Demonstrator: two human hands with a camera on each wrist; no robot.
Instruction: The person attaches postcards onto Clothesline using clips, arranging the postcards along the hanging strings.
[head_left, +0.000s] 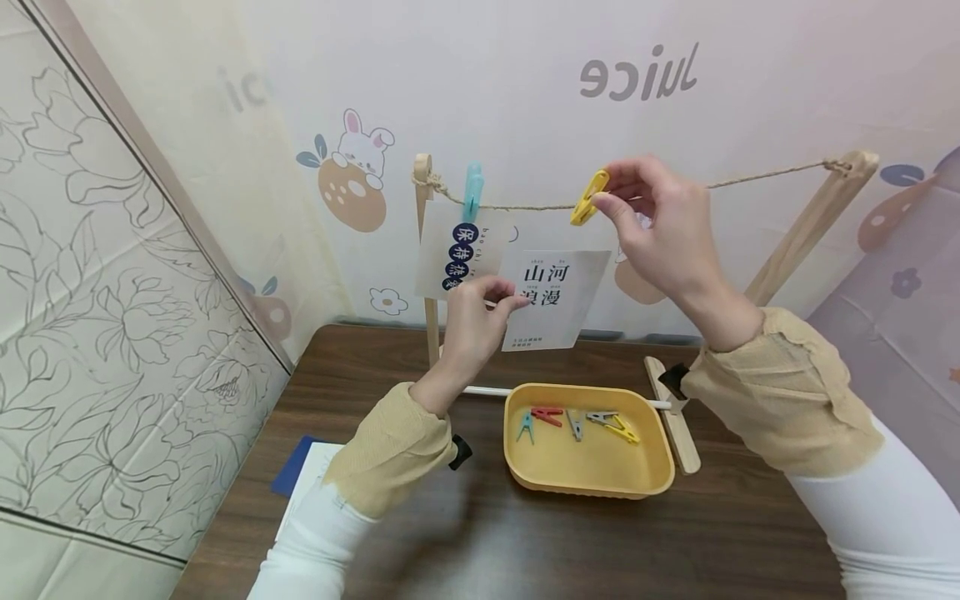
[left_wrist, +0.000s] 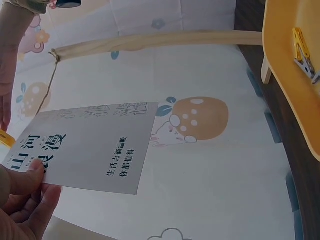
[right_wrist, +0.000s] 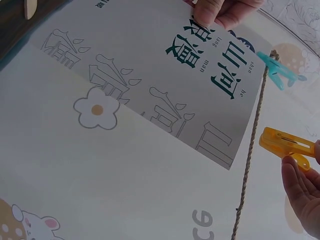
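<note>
My left hand [head_left: 480, 321] pinches the left edge of a white printed card [head_left: 558, 317] between thumb and fingers. The card hangs just below the twine line [head_left: 525, 207], slightly tilted. Up at the line, my right hand [head_left: 663, 225] pinches a yellow clothespin [head_left: 590, 198] by its handle ends. In the right wrist view the yellow clothespin [right_wrist: 285, 144] is beside the twine, its nose pointing toward it. To the left, a light-blue clothespin [head_left: 472, 192] grips the twine and another card [head_left: 438, 250] with dark blue circles, partly behind my left hand.
Wooden posts [head_left: 813, 225] hold the twine at both ends. Below, a yellow basket [head_left: 585, 479] on the dark wooden table [head_left: 480, 542] contains several clothespins, including a red one [head_left: 547, 415]. White paper [head_left: 311, 471] and a blue sheet [head_left: 292, 467] lie by my left forearm.
</note>
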